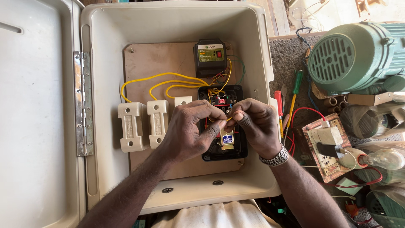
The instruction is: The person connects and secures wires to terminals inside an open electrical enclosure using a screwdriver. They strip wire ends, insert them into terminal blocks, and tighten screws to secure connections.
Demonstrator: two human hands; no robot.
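Note:
Both of my hands meet over a black starter unit (236, 150) mounted on a wooden board (160, 61) inside an open cream enclosure (177, 21). My left hand (190, 131) and my right hand (255, 124) pinch the end of a thin yellow wire (228, 119) between their fingertips. Other yellow wires (168, 78) loop from three cream fuse holders (133, 126) toward the starter. A black relay box (209, 57) with a red button sits above. A small brass-coloured part (227, 140) shows below my fingers.
The enclosure's hinged lid (38, 114) lies open at left. To the right lie screwdrivers (293, 95), a green electric motor (358, 55), a socket board with red wires (327, 150), a bulb (382, 159) and plastic bags. My right wrist wears a metal watch (275, 157).

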